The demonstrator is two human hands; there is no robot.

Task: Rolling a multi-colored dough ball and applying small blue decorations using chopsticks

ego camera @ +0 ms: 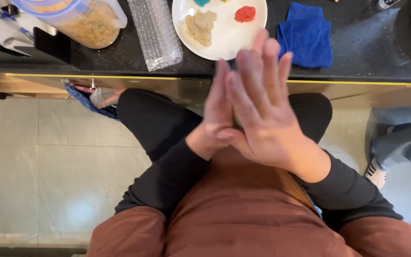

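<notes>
My left hand (216, 112) and my right hand (261, 107) are pressed flat together, palm to palm, in front of my chest, with fingers straight and pointing toward the counter. The right hand lies on top and covers most of the left. Whatever may sit between the palms is hidden. Just beyond the fingertips, a white plate (229, 38) on the black counter (367, 52) carries beige dough pieces (200, 26), a red lump (245, 14) and a teal lump (200, 2) at its far rim.
A folded blue cloth (305, 35) lies right of the plate and a bubble-wrap roll (155, 33) left of it. A clear tub of tan flakes (89, 21) stands at the far left. Another person's leg and shoe (391, 152) stand on the tiled floor at right.
</notes>
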